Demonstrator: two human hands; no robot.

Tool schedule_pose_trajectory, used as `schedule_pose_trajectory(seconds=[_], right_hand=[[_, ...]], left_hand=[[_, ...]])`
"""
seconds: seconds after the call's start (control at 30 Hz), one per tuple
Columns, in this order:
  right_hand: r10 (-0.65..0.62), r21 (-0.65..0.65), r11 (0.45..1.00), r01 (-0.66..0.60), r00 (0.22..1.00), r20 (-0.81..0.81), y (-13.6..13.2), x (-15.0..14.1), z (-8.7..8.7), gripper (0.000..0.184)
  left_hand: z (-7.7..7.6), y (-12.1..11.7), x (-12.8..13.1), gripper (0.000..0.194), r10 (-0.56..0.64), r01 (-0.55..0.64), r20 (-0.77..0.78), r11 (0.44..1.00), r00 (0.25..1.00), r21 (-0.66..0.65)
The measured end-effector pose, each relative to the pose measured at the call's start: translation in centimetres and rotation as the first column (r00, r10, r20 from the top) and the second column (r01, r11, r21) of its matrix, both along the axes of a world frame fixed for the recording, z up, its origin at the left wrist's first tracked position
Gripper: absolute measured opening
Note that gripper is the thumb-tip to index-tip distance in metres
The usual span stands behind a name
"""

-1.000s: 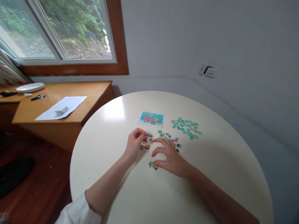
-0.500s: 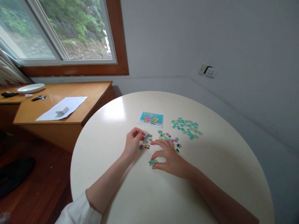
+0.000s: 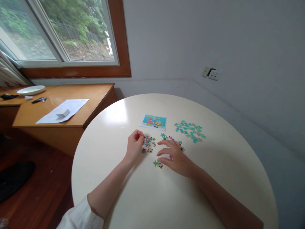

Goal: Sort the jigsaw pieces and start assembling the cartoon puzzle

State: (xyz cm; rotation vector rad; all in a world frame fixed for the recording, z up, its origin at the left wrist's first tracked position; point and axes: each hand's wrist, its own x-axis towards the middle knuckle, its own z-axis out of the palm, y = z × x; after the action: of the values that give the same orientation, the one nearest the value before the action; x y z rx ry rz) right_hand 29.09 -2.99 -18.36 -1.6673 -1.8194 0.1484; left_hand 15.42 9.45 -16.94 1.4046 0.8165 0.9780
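My left hand [image 3: 135, 143] is closed in a pinch at the left edge of a small pile of mixed puzzle pieces [image 3: 149, 142]. What its fingertips hold, if anything, is hidden. My right hand [image 3: 175, 158] hovers low with fingers apart, partly covering another group of colourful pieces [image 3: 165, 136]. A pink puzzle piece [image 3: 171, 157] shows between its thumb and index finger; whether it is touched is unclear. Near the thumb tip lies a small cluster of green and yellow pieces [image 3: 158, 164]. Behind the hands is a cartoon picture card [image 3: 154, 122].
Many green puzzle pieces [image 3: 190, 130] are spread at the right of the round white table [image 3: 133, 197]. A wooden desk [image 3: 97, 95] on the left bears a paper sheet [image 3: 76, 106], a small white block [image 3: 63, 113] and a white plate [image 3: 30, 90].
My right hand has let go of the green and yellow cluster and shifted slightly right, its thumb lifting off. The left hand has barely moved; the red piece at its fingertips no longer shows.
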Motion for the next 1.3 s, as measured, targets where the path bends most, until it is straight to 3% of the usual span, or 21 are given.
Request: schedule_pose_trajectory(seconds=[0.1,0.17,0.27,0.33,0.4,0.5,0.53,0.6,0.8,1.1,1.23,1.3], right_hand=[[-0.139,0.093,0.984,0.150,0.984,-0.114,0.4,1.1,0.0,0.013],[-0.206,0.099,0.966,0.237,0.944,-0.257,0.7,1.8,0.1,0.019],[-0.217,-0.050,0.972,0.231,0.787,-0.577,0.8,2.3,0.7,0.029],[-0.187,-0.173,0.981,0.081,0.599,-0.779,0.6,2.2,1.2,0.036],[-0.165,-0.249,0.957,-0.150,0.425,-0.890,0.3,1.9,1.6,0.041],[-0.171,-0.309,0.839,-0.447,0.323,-0.931,-0.1,1.7,1.8,0.046],[-0.177,-0.321,0.812,-0.488,0.318,-0.931,-0.2,1.7,1.7,0.046],[-0.194,-0.332,0.810,-0.483,0.314,-0.929,0.0,1.9,1.3,0.046],[-0.212,-0.284,0.920,-0.272,0.265,-0.941,1.0,2.4,0.1,0.045],[-0.140,-0.135,0.990,0.039,0.341,-0.930,1.2,2.6,0.3,0.043],[-0.229,-0.061,0.925,0.374,0.421,-0.878,1.3,4.2,0.1,0.041],[-0.294,-0.045,0.886,0.462,0.481,-0.826,1.5,4.5,-0.2,0.039]], left_hand=[[0.2,0.0,-0.1,0.002,-0.035,0.037,-0.049,0.998,0.998,0.052],[0.5,0.0,-0.2,0.002,-0.117,0.117,-0.087,0.993,0.989,-0.009],[1.1,-0.1,-0.4,0.004,-0.271,0.247,-0.110,0.949,0.956,-0.195],[1.5,-0.1,-0.6,0.004,-0.369,0.330,-0.080,0.894,0.926,-0.305],[1.7,-0.2,-0.8,0.005,-0.463,0.412,-0.046,0.826,0.885,-0.385],[1.6,-0.2,-1.0,0.007,-0.569,0.494,-0.036,0.741,0.821,-0.455],[1.5,-0.2,-1.0,0.007,-0.587,0.507,-0.036,0.727,0.809,-0.462],[1.2,-0.3,-0.9,0.006,-0.595,0.518,-0.039,0.728,0.803,-0.450],[0.5,-0.5,-0.5,0.005,-0.559,0.514,-0.014,0.773,0.829,-0.371],[0.4,-0.2,-0.4,0.003,-0.362,0.350,-0.022,0.914,0.932,-0.207],[0.2,0.4,-0.6,0.004,-0.200,0.204,-0.103,0.979,0.974,0.024],[0.0,0.5,-0.7,0.008,-0.078,0.121,-0.209,0.972,0.975,0.201]])
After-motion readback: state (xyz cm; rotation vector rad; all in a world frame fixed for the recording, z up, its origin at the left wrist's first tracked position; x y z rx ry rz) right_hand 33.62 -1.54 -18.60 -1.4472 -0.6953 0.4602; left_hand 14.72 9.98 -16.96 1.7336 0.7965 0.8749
